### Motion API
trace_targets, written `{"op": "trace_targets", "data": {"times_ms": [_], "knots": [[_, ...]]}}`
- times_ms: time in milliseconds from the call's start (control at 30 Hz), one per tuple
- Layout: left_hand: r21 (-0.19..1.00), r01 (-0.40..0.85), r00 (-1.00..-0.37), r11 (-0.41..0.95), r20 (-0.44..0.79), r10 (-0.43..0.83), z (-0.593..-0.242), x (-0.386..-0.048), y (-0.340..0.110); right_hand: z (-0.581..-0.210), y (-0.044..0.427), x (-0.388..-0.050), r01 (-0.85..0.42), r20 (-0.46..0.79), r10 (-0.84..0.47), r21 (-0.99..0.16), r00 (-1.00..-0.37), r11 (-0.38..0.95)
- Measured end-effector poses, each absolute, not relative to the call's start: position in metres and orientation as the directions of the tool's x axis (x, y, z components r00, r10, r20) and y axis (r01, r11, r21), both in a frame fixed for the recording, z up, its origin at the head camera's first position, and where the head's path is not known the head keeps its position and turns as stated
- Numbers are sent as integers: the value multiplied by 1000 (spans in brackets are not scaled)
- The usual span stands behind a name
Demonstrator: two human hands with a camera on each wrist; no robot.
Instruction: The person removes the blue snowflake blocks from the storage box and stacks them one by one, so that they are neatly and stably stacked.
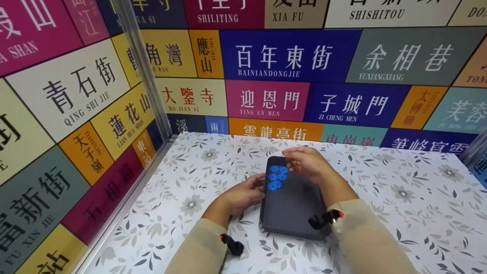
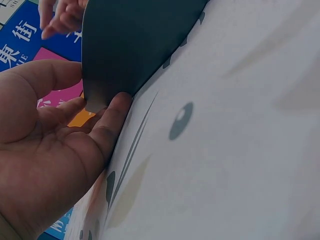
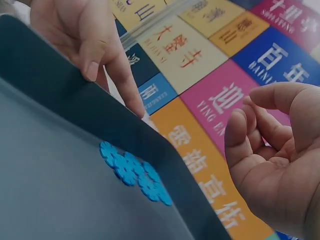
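Observation:
A dark grey, shallow rectangular tray (image 1: 295, 205) lies on the table. Several flat blue flower-shaped pieces (image 1: 277, 178) sit together inside its far left corner; in the right wrist view the blue pieces (image 3: 132, 170) lie near the wall. My left hand (image 1: 239, 196) touches the outside of the tray's left wall, thumb and fingers spread along it. In the left wrist view, the left hand's fingertips (image 2: 120, 102) rest low against that wall. My right hand (image 1: 306, 163) hovers over the far right corner. Its fingers are curled, thumb and forefinger tips together; nothing shows between them.
A white floral sheet (image 1: 380, 171) covers the table. Behind it stands a wall (image 1: 291, 53) of coloured panels with Chinese writing, and a similar side wall (image 1: 72, 102) rises at the left. Small black devices (image 1: 233, 245) are strapped to both sleeves.

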State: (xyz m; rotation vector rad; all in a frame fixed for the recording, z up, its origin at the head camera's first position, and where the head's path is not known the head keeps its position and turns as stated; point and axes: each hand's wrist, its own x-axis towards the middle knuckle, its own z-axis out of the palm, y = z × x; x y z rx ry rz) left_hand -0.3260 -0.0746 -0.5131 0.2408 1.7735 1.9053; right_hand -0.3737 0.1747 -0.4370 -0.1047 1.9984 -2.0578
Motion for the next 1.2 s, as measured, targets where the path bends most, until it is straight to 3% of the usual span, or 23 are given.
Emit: {"op": "trace_targets", "data": {"times_ms": [267, 467, 700, 1200], "knots": [[966, -257, -849, -7, -222, 480, -512, -326, -75, -467, 164, -397, 195, -203, -208, -979, -957, 57], [968, -252, -841, -3, -217, 496, -512, -327, -75, -488, 159, -397, 91, -152, -218, -959, -964, 268], [969, -248, -837, 16, -222, 501, -512, -328, -78, -499, 156, -396, -42, -108, -252, -850, -962, 524], [972, -234, -837, -9, -197, 510, -512, -326, -78, -500, 168, -394, -122, -127, -361, -796, -924, 592]]}}
